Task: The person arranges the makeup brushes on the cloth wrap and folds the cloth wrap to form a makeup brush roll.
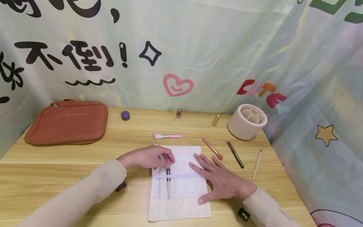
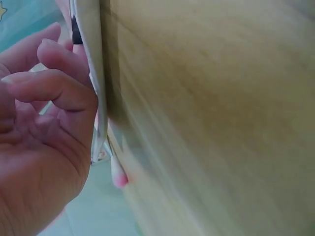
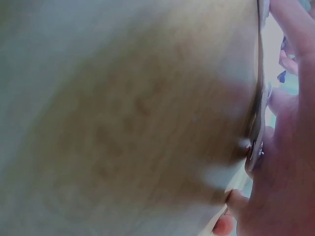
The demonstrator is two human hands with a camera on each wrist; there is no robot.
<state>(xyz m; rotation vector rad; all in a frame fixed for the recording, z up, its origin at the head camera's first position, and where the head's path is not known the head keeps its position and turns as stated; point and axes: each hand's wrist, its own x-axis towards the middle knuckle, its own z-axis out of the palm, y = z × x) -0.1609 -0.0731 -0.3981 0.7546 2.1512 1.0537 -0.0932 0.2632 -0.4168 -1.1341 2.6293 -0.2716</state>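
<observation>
In the head view a white cloth brush roll point(image 1: 184, 209) lies unfolded on the table, with a pale band across its middle. Two slim brushes sit in its left side: a makeup brush point(image 1: 169, 186) with a dark ferrule and light handle, and a thin pale-handled brush point(image 1: 160, 188). My left hand point(image 1: 151, 156) is at the top of the dark-ferruled brush, thumb and index finger pinching its upper end, which they hide. In the left wrist view a dark piece point(image 2: 76, 32) shows beside curled fingers. My right hand point(image 1: 224, 179) rests spread on the roll's right edge.
Behind the roll lies a pink brush point(image 1: 170, 136). To its right are a rosy brush point(image 1: 212, 148), a dark pen-like stick point(image 1: 235, 154) and a pale one point(image 1: 257, 165). Farther back stand a brown case point(image 1: 68, 123), purple jar point(image 1: 125, 115), lipstick point(image 1: 178, 115), gold tube point(image 1: 216, 120) and white holder point(image 1: 246, 123).
</observation>
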